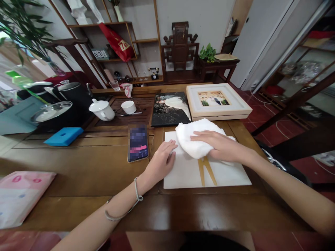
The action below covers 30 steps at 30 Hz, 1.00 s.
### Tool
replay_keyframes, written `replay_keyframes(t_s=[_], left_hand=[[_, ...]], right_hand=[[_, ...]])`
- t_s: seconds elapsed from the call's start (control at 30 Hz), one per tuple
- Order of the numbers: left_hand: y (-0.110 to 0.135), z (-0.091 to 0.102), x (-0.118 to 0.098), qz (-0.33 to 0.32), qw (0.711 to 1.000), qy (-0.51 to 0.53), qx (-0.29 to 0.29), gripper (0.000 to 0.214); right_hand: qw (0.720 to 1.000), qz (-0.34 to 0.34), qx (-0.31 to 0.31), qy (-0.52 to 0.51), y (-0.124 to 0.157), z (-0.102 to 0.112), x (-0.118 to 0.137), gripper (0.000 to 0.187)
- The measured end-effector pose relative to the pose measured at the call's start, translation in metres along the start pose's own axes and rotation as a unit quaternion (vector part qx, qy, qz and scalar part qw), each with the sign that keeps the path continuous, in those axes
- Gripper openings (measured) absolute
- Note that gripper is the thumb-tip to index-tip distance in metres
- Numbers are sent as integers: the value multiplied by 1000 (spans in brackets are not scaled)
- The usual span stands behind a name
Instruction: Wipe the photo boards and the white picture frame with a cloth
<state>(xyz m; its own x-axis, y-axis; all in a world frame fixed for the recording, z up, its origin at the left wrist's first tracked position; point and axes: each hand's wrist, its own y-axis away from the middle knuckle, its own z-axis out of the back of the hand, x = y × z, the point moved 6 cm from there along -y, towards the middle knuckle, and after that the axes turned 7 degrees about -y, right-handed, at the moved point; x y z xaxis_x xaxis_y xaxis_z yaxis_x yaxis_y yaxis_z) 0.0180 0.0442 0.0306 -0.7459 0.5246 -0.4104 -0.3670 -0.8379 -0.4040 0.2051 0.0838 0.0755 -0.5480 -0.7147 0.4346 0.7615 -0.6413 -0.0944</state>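
Observation:
A white board (188, 172), the back of a picture frame with a gold stand leg (205, 170), lies flat on the wooden table (86, 167). My right hand (222, 144) lies flat on a white cloth (192, 139) and presses it onto the board. My left hand (161, 160) rests at the board's left edge, fingers curled on it. A phone (138, 143) lies just left of that hand.
Behind the board lie a dark photo print (170, 108) and a white framed photo (218, 101). A tea tray with a white teapot (102, 109) and cup (128, 106) stands at the back left. A blue sponge (64, 136) and pink packet (19, 195) lie left.

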Motion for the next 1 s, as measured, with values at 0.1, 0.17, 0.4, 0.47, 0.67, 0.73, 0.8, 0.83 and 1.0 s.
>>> replay_keyframes(t_s=[0.1, 0.17, 0.4, 0.47, 0.67, 0.73, 0.8, 0.83, 1.0], left_hand=[[1, -2, 1, 2, 1000, -5, 1, 30], [2, -3, 2, 3, 1000, -4, 0, 30], [1, -3, 3, 11, 1000, 6, -3, 31], [1, -2, 3, 15, 1000, 12, -5, 33], [2, -3, 4, 23, 1000, 16, -2, 37], [2, -3, 5, 24, 1000, 16, 1, 37], [2, -3, 5, 22, 1000, 14, 5, 39], [2, -2, 5, 19, 1000, 13, 6, 39], [2, -2, 6, 26, 1000, 6, 13, 38]], right_hand=[[999, -35, -23, 23, 30, 8, -23, 66], [996, -67, -37, 45, 40, 10, -33, 67], [991, -70, -51, 100, 13, -9, -12, 70], [989, -68, -57, 116, 3, -20, 2, 71], [990, -53, -6, 127, 32, -50, 59, 78], [996, -21, 35, 78, 50, -50, 78, 83], [997, 0, 74, 15, 60, -44, 85, 88], [996, 0, 89, -15, 62, -40, 82, 90], [996, -29, 33, -73, 37, -16, 23, 81]])
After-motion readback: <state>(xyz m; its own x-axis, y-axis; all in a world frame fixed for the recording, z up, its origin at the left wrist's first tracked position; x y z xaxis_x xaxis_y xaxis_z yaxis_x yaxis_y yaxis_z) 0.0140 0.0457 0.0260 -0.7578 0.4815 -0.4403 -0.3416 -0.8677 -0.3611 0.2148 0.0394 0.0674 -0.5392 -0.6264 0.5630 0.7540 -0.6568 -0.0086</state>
